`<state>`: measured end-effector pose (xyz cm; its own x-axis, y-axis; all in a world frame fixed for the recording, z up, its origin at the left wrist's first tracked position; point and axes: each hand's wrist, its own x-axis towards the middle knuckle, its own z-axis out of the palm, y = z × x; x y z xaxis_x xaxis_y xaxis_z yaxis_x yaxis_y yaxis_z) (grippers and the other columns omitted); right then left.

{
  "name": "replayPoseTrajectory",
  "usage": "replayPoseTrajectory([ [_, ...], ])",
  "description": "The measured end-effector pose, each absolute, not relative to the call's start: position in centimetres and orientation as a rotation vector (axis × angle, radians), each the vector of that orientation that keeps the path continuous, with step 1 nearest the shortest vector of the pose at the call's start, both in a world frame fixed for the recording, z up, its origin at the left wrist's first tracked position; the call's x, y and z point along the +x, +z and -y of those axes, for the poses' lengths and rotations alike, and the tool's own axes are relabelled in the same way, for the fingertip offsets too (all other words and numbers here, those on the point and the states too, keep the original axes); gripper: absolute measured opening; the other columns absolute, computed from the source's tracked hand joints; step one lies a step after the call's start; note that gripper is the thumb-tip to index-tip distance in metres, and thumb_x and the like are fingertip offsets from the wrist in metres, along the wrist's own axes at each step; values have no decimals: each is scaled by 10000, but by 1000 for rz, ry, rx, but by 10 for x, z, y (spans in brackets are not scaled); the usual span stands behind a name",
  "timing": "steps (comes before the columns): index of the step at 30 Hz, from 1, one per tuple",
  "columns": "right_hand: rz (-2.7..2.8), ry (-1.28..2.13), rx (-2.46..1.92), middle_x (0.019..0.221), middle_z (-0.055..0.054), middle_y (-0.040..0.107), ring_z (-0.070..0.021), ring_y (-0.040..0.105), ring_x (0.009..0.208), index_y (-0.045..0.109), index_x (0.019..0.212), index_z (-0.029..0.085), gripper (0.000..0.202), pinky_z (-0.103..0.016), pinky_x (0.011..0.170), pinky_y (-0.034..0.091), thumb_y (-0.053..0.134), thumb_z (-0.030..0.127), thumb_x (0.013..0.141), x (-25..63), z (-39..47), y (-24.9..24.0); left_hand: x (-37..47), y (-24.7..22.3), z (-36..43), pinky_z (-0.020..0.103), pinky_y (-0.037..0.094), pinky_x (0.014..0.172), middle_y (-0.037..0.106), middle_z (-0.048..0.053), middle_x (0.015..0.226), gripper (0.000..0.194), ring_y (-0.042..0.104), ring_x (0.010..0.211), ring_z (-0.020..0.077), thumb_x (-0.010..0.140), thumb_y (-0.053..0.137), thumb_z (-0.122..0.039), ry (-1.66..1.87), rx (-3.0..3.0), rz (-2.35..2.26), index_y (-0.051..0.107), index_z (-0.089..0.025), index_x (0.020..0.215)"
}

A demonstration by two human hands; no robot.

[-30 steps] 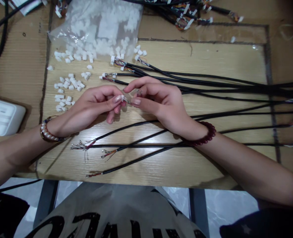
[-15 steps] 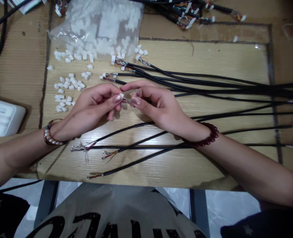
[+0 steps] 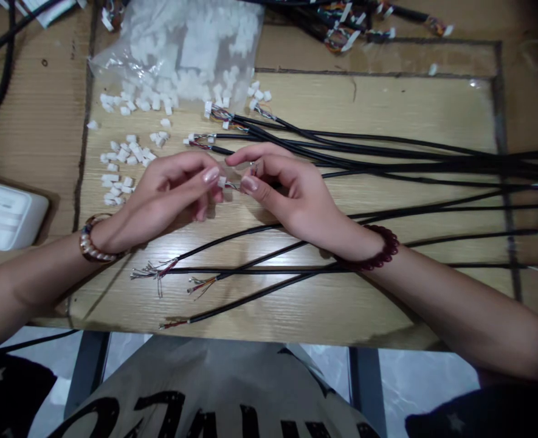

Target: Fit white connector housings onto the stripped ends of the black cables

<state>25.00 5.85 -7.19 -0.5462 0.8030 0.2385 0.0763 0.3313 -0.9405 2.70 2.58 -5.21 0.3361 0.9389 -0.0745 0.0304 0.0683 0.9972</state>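
Between my hands is a small white connector (image 3: 222,182) with thin wires (image 3: 233,185) running from its right side. My left hand (image 3: 177,185) has its thumb and fingers pressed together at the connector's left end. My right hand (image 3: 287,188) pinches the wires between thumb and forefinger, its other fingers curled. Below my hands, black cables (image 3: 250,271) with bare, fanned wire ends (image 3: 150,272) lie on the wood-patterned surface. Just above, several black cables (image 3: 364,149) end in white connectors (image 3: 208,109).
Loose white connectors (image 3: 132,152) lie scattered left of my hands. A clear bag (image 3: 196,48) of white pieces sits at the back. Bundled cables (image 3: 341,24) are at the top right, and a white box-shaped device (image 3: 11,213) is at the left edge.
My left thumb has shifted slightly up and left, leaving more of the white connector showing. My right hand stays almost in place, still pinching the wires.
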Motion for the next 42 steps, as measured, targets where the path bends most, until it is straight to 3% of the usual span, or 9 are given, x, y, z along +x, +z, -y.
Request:
replayPoseTrajectory([
  [4,1941,1142,-738,1217,-96,725,-190,664,964,576,779,207,364,-354,790,528,645,479,1010,251,-59,-74,22,-49,-33,160,394,390,644,30,634,382,525,444,71,952,732,-487,714,1169,-1019,763,-150,778],
  [10,1989,1028,-731,1234,-91,720,-185,681,993,583,791,204,285,-335,772,538,667,374,1005,252,-58,-74,16,-46,-44,141,422,410,692,38,687,267,554,450,54,885,832,-343,615,1084,-906,764,-107,782],
  [16,2053,880,-612,1258,-110,705,-221,680,1141,595,848,212,219,-406,976,566,667,345,1006,252,-58,-73,14,-43,-41,120,465,492,657,-4,682,223,509,491,26,819,887,-296,562,881,-833,794,-96,852],
  [22,2108,771,-573,1297,-122,685,-219,707,1057,602,883,230,148,-469,1015,589,685,303,982,254,-59,-71,18,-44,-38,137,419,486,606,-13,622,206,489,492,32,848,864,-263,592,850,-869,805,-69,884],
  [32,2114,752,-641,1304,-95,696,-221,700,1017,593,854,244,157,-495,1014,598,697,304,956,253,-59,-75,25,-41,-37,140,414,448,632,-10,614,307,520,480,39,763,937,-352,620,886,-941,779,-91,792],
  [42,2080,775,-646,1293,-122,695,-266,685,1135,585,839,242,168,-519,1028,582,693,287,959,252,-58,-74,25,-44,-36,138,460,482,650,-2,640,272,535,501,48,807,904,-368,652,977,-957,782,-125,789],
])
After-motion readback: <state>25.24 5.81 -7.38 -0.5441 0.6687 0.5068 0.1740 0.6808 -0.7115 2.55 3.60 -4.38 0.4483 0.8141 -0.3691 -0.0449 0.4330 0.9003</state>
